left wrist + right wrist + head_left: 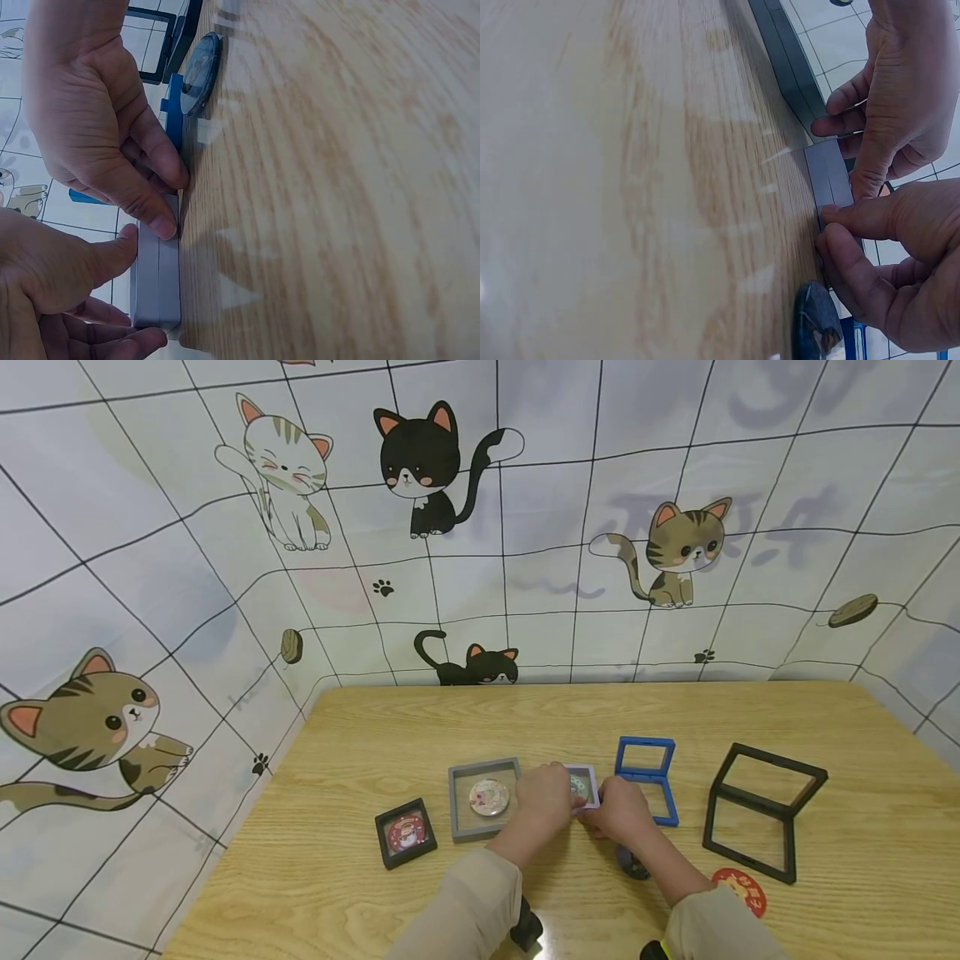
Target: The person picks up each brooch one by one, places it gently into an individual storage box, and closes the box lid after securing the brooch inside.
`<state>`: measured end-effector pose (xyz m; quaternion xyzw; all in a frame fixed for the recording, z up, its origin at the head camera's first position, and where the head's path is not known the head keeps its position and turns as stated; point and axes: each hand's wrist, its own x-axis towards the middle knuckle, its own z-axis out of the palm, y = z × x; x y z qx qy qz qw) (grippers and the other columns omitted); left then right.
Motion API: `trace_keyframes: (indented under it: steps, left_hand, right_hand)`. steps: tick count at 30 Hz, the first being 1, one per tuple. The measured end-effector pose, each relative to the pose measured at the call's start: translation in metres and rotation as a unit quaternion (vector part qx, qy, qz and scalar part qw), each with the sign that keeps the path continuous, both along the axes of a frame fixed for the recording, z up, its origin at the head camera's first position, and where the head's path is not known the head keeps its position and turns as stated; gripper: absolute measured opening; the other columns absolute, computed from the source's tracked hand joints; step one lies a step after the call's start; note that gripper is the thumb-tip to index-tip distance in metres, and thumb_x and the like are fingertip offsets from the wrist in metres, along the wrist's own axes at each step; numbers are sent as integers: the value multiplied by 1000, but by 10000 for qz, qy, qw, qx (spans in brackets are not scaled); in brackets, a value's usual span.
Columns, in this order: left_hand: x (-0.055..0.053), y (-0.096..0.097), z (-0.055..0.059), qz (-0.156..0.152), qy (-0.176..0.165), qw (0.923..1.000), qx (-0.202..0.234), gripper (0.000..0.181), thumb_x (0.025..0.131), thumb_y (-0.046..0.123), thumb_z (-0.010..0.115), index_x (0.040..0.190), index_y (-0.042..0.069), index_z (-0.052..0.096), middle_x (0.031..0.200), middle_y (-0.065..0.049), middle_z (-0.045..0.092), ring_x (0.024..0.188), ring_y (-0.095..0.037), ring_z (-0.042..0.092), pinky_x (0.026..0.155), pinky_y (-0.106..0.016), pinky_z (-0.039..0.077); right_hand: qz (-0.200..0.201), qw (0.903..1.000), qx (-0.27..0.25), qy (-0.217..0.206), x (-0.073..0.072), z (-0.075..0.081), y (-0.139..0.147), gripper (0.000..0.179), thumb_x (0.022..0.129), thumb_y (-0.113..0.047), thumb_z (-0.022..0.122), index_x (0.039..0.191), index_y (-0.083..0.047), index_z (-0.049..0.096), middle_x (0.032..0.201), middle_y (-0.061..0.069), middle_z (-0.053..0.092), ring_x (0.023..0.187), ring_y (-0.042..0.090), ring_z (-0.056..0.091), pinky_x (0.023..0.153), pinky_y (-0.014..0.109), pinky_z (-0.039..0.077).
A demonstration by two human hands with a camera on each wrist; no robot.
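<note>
Both hands are at a small pale purple display frame [591,781] with a round green badge inside, closed and flat on the table. My left hand [546,797] holds its left side, with the thumb on top and fingers at the edge in the left wrist view. At the right end, my right hand [624,810] pinches the frame's edge [159,289]. A dark round badge [633,863] lies beside the right hand, partly hidden by that arm in the head view. Behind the right hand an open blue frame [647,774] stands unfolded.
Left of the hands lie a grey frame [468,835] holding a round badge and a black frame [387,852] holding a red badge. At right are an open black frame [750,862] and a red round badge [750,893]. A cat-print curtain [555,552] borders the table.
</note>
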<state>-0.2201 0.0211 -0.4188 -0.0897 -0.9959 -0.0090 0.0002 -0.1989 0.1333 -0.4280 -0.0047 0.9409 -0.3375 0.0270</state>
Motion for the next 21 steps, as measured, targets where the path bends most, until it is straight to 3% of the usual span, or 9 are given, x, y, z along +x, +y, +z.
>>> trace_keyframes:
  steps: [11, 15, 18, 21]
  left_hand:
    - [4, 2, 1, 90, -13, 9999, 119, 47, 71, 55, 66, 83, 10, 60, 71, -1, 61, 64, -15, 60, 48, -27, 44]
    - [2, 0, 1, 62, -57, 9997, 245, 42, 74, 51, 66, 82, 10, 60, 71, -2, 61, 64, -16, 60, 49, -28, 45]
    - [1, -3, 2, 5, -12, 9993, 370, 35, 77, 44, 66, 82, 10, 61, 72, -3, 62, 65, -17, 61, 50, -31, 46]
    - [4, -5, 5, -184, 146, 9995, 232, 31, 80, 39, 65, 89, 10, 62, 72, -3, 62, 63, -17, 60, 49, -30, 46]
  right_hand:
    - [21, 9999, 65, -111, 4, 4, 1, 18, 72, -5, 70, 59, 1, 58, 45, 0, 52, 41, 10, 49, 41, 22, 40]
    - [128, 9998, 14, -121, 7, 7, 5, 22, 72, 3, 63, 53, -1, 52, 42, -1, 48, 38, 8, 47, 37, 20, 34]
    - [175, 9996, -141, -142, 12, 11, 13, 16, 73, 5, 60, 60, 2, 51, 51, 4, 52, 41, 11, 52, 39, 22, 38]
    - [219, 9996, -113, -160, 20, 15, 26, 7, 76, 2, 61, 75, 6, 55, 60, 9, 58, 48, 16, 59, 46, 28, 46]
